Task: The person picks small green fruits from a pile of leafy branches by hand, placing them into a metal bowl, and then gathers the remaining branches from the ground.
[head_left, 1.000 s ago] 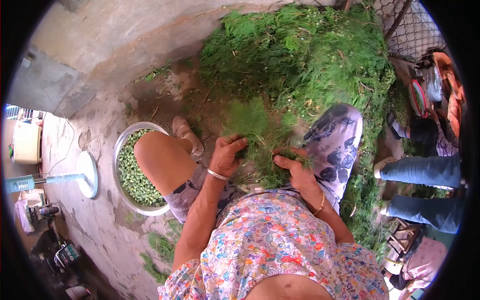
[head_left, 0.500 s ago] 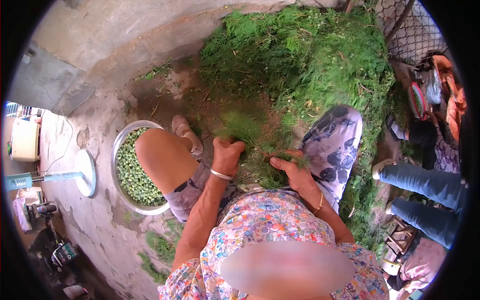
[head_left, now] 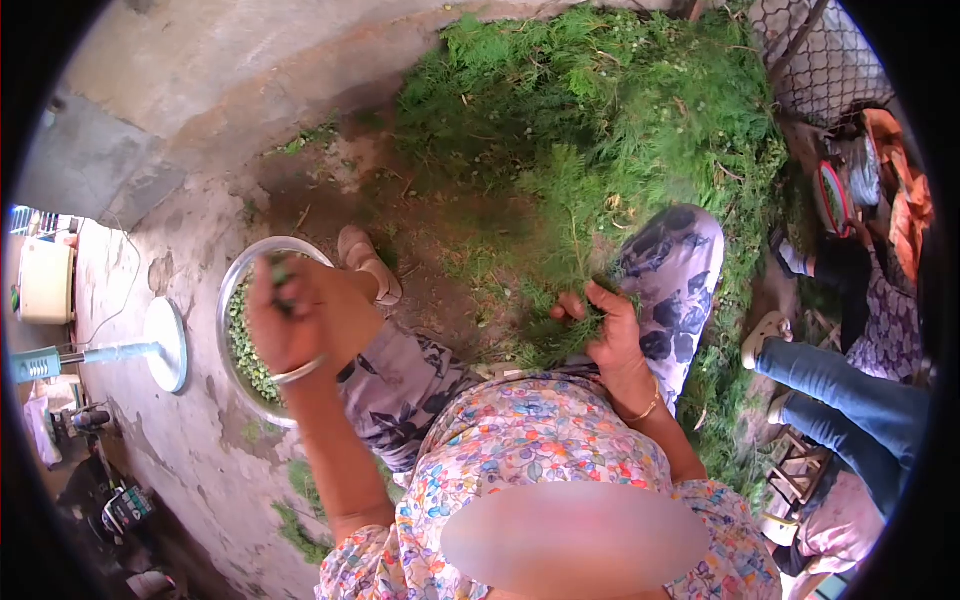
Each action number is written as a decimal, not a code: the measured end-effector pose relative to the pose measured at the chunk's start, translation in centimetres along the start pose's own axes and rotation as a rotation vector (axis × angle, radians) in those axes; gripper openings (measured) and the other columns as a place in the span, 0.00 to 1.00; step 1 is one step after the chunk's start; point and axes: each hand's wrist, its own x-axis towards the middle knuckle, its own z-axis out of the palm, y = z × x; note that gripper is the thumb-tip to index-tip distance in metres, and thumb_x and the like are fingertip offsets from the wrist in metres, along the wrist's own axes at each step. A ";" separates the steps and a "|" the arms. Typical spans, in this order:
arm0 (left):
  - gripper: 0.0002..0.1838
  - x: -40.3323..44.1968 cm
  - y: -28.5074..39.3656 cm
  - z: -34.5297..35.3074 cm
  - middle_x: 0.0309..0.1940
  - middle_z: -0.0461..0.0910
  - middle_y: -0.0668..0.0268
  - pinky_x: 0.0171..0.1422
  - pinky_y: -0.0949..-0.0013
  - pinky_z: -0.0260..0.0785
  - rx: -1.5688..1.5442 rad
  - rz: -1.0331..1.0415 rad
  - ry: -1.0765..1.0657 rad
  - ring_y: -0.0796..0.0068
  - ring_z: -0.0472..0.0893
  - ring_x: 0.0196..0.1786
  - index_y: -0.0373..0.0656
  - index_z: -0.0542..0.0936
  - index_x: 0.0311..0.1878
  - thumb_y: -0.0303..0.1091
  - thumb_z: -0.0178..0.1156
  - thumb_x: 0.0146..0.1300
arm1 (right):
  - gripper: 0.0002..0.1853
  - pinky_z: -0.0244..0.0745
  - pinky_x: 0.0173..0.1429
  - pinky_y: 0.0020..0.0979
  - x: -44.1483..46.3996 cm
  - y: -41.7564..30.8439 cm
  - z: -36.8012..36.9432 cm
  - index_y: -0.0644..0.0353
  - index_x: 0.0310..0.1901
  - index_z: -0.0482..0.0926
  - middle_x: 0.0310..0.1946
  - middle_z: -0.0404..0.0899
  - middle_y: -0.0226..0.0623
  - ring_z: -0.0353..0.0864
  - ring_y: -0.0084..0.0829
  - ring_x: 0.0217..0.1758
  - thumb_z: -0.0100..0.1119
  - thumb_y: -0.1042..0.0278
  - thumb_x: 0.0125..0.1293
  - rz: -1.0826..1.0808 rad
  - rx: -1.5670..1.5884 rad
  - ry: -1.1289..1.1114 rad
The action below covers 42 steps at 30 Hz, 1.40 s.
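My left hand [head_left: 288,318], blurred by motion, is raised over my bare knee and the metal basin [head_left: 228,372]. Its fingers curl around a few small green cones [head_left: 285,290]. More green cones [head_left: 243,345] fill the basin, partly hidden by the hand and knee. In front of my lap, my right hand [head_left: 610,325] is closed on a feathery green conifer sprig [head_left: 578,235] that points up and away. Loose greenery also lies under that hand, between my legs.
A big heap of cut conifer branches [head_left: 560,95] lies against the wall and spreads down my right side. To the left stands a pale blue fan [head_left: 167,345]. Other people sit at the right, one in jeans [head_left: 840,375]. A wire mesh [head_left: 825,60] is behind them.
My left hand has moved from the greenery at my lap leftward to above the basin. My right hand has shifted slightly up and right, and its sprig now stands up.
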 end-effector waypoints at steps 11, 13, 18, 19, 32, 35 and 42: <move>0.08 -5.3 -0.3 2.9 0.23 0.74 0.66 0.16 0.81 0.56 0.236 -0.127 -0.013 0.85 0.67 0.18 0.40 0.74 0.43 0.33 0.55 0.65 | 0.17 0.75 0.47 0.34 -0.9 1.2 5.0 0.60 0.48 0.76 0.37 0.77 0.34 0.78 0.30 0.39 0.65 0.70 0.56 0.010 -0.411 -0.030; 0.08 -5.7 -3.2 3.7 0.24 0.75 0.65 0.18 0.81 0.56 0.199 -0.215 -0.081 0.84 0.66 0.19 0.39 0.74 0.44 0.32 0.55 0.65 | 0.17 0.76 0.46 0.32 -0.7 1.8 5.4 0.60 0.48 0.76 0.37 0.78 0.33 0.78 0.29 0.38 0.64 0.70 0.57 -0.028 -0.565 -0.065; 0.11 -6.7 -6.5 4.4 0.26 0.76 0.61 0.21 0.80 0.58 0.178 -0.458 -0.251 0.81 0.66 0.20 0.36 0.74 0.46 0.31 0.56 0.64 | 0.16 0.77 0.42 0.30 -0.7 2.1 7.9 0.60 0.48 0.76 0.38 0.79 0.33 0.78 0.27 0.36 0.64 0.64 0.60 0.026 -0.473 -0.051; 0.11 -6.7 -5.9 4.3 0.27 0.76 0.61 0.21 0.80 0.59 0.213 -0.368 -0.242 0.81 0.66 0.20 0.35 0.74 0.45 0.31 0.57 0.63 | 0.16 0.76 0.42 0.31 -0.8 1.6 8.5 0.61 0.48 0.76 0.37 0.79 0.33 0.78 0.28 0.36 0.63 0.62 0.61 0.065 -0.378 -0.019; 0.41 1.4 12.0 -18.0 0.43 0.78 0.47 0.58 0.62 0.63 1.827 0.211 0.553 0.54 0.75 0.50 0.25 0.74 0.50 0.63 0.54 0.57 | 0.17 0.66 0.32 0.29 -0.6 -5.8 6.6 0.66 0.39 0.72 0.20 0.66 0.32 0.63 0.26 0.24 0.55 0.56 0.65 -0.003 0.327 -0.096; 0.42 1.0 11.3 -20.6 0.50 0.75 0.41 0.63 0.60 0.61 2.016 0.345 0.646 0.52 0.74 0.56 0.26 0.74 0.53 0.64 0.56 0.55 | 0.17 0.59 0.27 0.22 -0.7 -5.8 5.0 0.65 0.40 0.69 0.17 0.61 0.24 0.58 0.18 0.21 0.55 0.58 0.65 -0.056 0.359 -0.301; 0.21 -0.2 11.9 -24.9 0.21 0.79 0.59 0.33 0.63 0.71 1.675 0.174 0.897 0.67 0.78 0.25 0.31 0.79 0.32 0.46 0.62 0.58 | 0.13 0.57 0.23 0.19 -0.1 -5.5 3.9 0.64 0.42 0.66 0.13 0.62 0.20 0.56 0.15 0.17 0.48 0.61 0.69 -0.011 0.428 -0.599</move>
